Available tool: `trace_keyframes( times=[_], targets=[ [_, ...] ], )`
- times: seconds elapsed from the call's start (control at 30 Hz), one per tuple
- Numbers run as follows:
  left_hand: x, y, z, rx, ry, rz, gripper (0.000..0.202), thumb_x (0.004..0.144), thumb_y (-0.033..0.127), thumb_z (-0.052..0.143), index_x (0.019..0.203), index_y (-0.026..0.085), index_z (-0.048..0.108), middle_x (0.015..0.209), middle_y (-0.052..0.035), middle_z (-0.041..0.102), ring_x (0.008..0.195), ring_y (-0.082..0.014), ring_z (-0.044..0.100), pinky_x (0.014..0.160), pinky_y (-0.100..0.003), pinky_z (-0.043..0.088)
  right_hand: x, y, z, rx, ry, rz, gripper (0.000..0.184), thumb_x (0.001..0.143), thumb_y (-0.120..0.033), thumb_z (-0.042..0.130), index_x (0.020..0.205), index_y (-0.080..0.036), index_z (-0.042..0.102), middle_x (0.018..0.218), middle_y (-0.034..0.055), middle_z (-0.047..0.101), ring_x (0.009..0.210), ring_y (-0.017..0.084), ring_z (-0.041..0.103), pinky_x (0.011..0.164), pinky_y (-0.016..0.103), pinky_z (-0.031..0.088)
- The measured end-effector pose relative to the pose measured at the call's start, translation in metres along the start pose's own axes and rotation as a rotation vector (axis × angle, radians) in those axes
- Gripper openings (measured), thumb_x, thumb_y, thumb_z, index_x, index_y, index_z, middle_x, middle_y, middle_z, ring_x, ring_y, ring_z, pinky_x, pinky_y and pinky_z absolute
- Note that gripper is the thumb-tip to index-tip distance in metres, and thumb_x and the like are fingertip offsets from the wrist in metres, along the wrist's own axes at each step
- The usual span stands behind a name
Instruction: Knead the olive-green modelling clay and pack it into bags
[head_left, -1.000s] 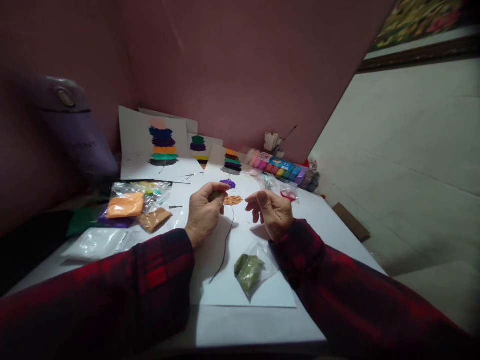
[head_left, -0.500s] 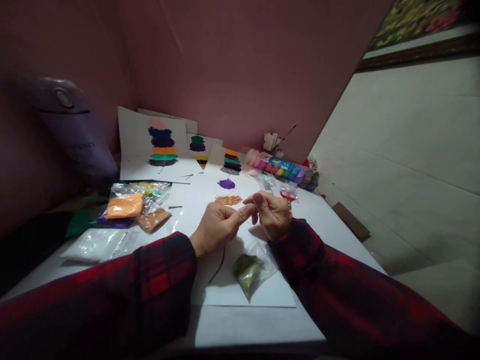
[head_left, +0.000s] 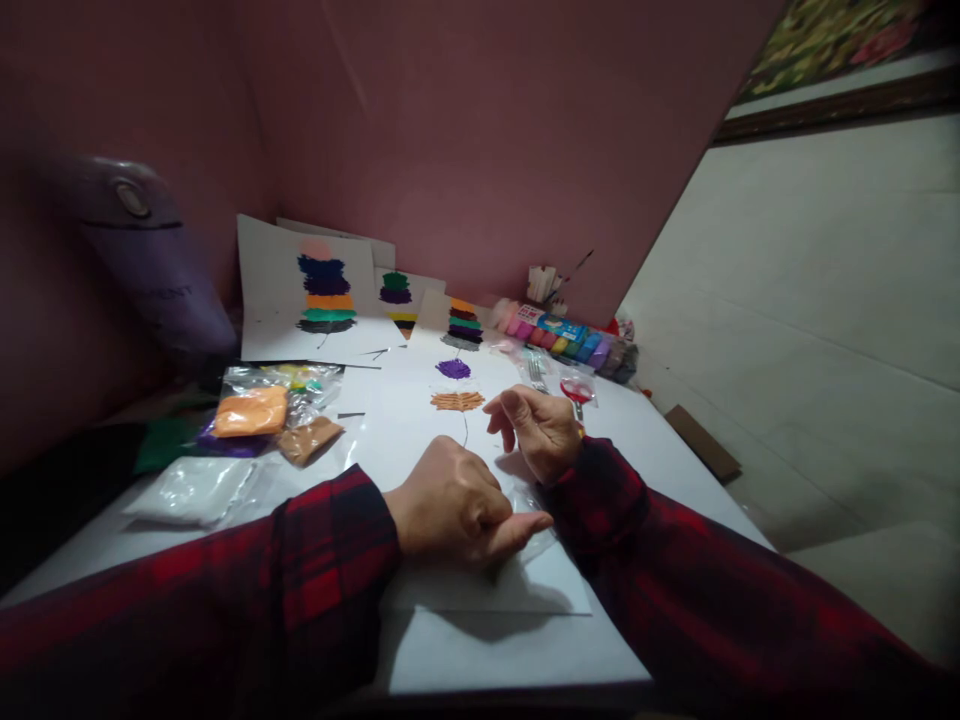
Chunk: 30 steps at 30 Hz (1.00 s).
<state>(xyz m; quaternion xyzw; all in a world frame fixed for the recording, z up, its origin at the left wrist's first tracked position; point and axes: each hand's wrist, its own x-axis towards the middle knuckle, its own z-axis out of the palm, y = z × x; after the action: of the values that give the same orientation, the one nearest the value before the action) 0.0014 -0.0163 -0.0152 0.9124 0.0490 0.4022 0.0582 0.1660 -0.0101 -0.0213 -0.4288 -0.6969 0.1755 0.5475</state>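
Observation:
My left hand (head_left: 461, 505) is low over the white sheet (head_left: 420, 590), back of the hand up and thumb stretched to the right. It covers most of a clear bag (head_left: 538, 518) that holds olive-green clay; the clay and my other left fingers are hidden. My right hand (head_left: 541, 428) hovers just beyond the bag, thumb and fingers curled together; anything between them is too small to make out. Ahead of both hands lie an orange clay patch (head_left: 457, 401) with a thin dark line below it and a purple clay patch (head_left: 454, 369).
Bagged orange clay (head_left: 251, 411), brown clay (head_left: 309, 440) and a white bag (head_left: 195, 490) lie left. Behind stand sheets with coloured stripes (head_left: 326, 285) and a purple bottle (head_left: 161, 270). A multicoloured clay pack (head_left: 562, 335), fork (head_left: 535, 372) and red-handled scissors (head_left: 576, 390) are at back right.
My left hand has come away from my right hand, moving down and nearer, over the bag of green clay. The right hand has stayed almost in place.

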Motion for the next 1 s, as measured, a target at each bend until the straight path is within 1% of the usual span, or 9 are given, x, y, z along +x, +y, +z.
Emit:
trace_keyframes(
  times=[0.17, 0.4, 0.5, 0.6, 0.7, 0.77, 0.83, 0.9, 1.0],
  targets=[
    [0.000, -0.001, 0.000, 0.033, -0.004, 0.005, 0.056, 0.092, 0.029, 0.053, 0.037, 0.018, 0.047, 0.033, 0.0030, 0.049, 0.035, -0.0086, 0.041, 0.043, -0.028, 0.022, 0.000, 0.001, 0.000, -0.006, -0.014, -0.013, 0.048, 0.099, -0.051, 0.044, 0.076, -0.015, 0.067, 0.056, 0.0000, 0.060, 0.038, 0.008, 0.049, 0.039, 0.023, 0.038],
    [0.001, -0.003, -0.002, 0.035, -0.007, -0.082, 0.057, 0.092, 0.030, 0.054, 0.037, 0.018, 0.046, 0.035, 0.0023, 0.046, 0.036, -0.0090, 0.039, 0.044, -0.028, 0.021, -0.001, 0.001, -0.001, -0.041, -0.023, 0.001, 0.051, 0.099, -0.054, 0.042, 0.074, -0.016, 0.066, 0.055, 0.0003, 0.060, 0.039, 0.008, 0.049, 0.041, 0.024, 0.039],
    [0.001, -0.005, -0.004, 0.041, 0.022, -0.108, 0.055, 0.093, 0.032, 0.053, 0.041, 0.018, 0.046, 0.039, 0.0025, 0.044, 0.040, -0.0098, 0.038, 0.045, -0.028, 0.023, -0.001, 0.001, -0.002, -0.058, -0.031, -0.005, 0.051, 0.099, -0.054, 0.042, 0.074, -0.016, 0.066, 0.056, 0.0010, 0.061, 0.039, 0.008, 0.049, 0.043, 0.024, 0.039],
    [0.003, -0.007, -0.005, -0.011, 0.114, -0.140, 0.038, 0.092, 0.030, 0.056, 0.056, 0.018, 0.054, 0.053, 0.0002, 0.054, 0.052, -0.0128, 0.048, 0.052, -0.027, 0.036, 0.000, 0.000, -0.005, -0.099, -0.049, -0.038, 0.050, 0.099, -0.053, 0.042, 0.076, -0.016, 0.067, 0.058, 0.0016, 0.062, 0.046, 0.010, 0.053, 0.047, 0.025, 0.041],
    [0.006, -0.010, -0.004, -0.112, 0.240, -0.198, 0.011, 0.091, 0.019, 0.053, 0.085, 0.016, 0.063, 0.079, -0.0070, 0.065, 0.075, -0.0177, 0.059, 0.069, -0.032, 0.049, 0.001, 0.000, -0.005, -0.114, -0.052, -0.065, 0.050, 0.100, -0.052, 0.042, 0.070, -0.017, 0.063, 0.055, 0.0002, 0.058, 0.049, 0.011, 0.054, 0.049, 0.025, 0.041],
    [0.006, -0.012, -0.003, -0.156, 0.288, -0.247, 0.015, 0.091, 0.013, 0.052, 0.101, 0.016, 0.062, 0.093, -0.0096, 0.068, 0.086, -0.0188, 0.061, 0.076, -0.034, 0.051, 0.000, 0.002, -0.005, -0.069, -0.037, -0.051, 0.052, 0.099, -0.053, 0.042, 0.066, -0.018, 0.060, 0.051, -0.0018, 0.053, 0.044, 0.010, 0.050, 0.045, 0.025, 0.040],
    [0.005, -0.015, 0.000, -0.200, 0.332, -0.321, 0.022, 0.090, 0.013, 0.057, 0.112, 0.018, 0.060, 0.099, -0.0093, 0.068, 0.088, -0.0184, 0.062, 0.079, -0.035, 0.051, 0.000, 0.003, -0.004, -0.018, -0.017, -0.017, 0.052, 0.099, -0.054, 0.042, 0.066, -0.018, 0.060, 0.048, -0.0029, 0.052, 0.040, 0.010, 0.048, 0.042, 0.025, 0.038],
    [0.004, -0.017, 0.002, -0.244, 0.386, -0.434, 0.029, 0.086, 0.017, 0.065, 0.115, 0.018, 0.058, 0.099, -0.0084, 0.068, 0.086, -0.0181, 0.062, 0.080, -0.035, 0.051, 0.000, 0.003, -0.003, 0.012, -0.004, 0.019, 0.050, 0.098, -0.055, 0.044, 0.069, -0.018, 0.062, 0.049, -0.0028, 0.053, 0.039, 0.009, 0.049, 0.041, 0.024, 0.039],
    [0.003, -0.017, 0.002, -0.265, 0.430, -0.584, 0.022, 0.081, 0.025, 0.073, 0.099, 0.018, 0.061, 0.087, -0.0044, 0.066, 0.078, -0.0166, 0.060, 0.075, -0.033, 0.050, 0.000, 0.002, -0.002, 0.043, -0.001, 0.027, 0.048, 0.098, -0.054, 0.046, 0.075, -0.017, 0.065, 0.054, -0.0021, 0.057, 0.038, 0.008, 0.050, 0.038, 0.023, 0.038]
  ],
)
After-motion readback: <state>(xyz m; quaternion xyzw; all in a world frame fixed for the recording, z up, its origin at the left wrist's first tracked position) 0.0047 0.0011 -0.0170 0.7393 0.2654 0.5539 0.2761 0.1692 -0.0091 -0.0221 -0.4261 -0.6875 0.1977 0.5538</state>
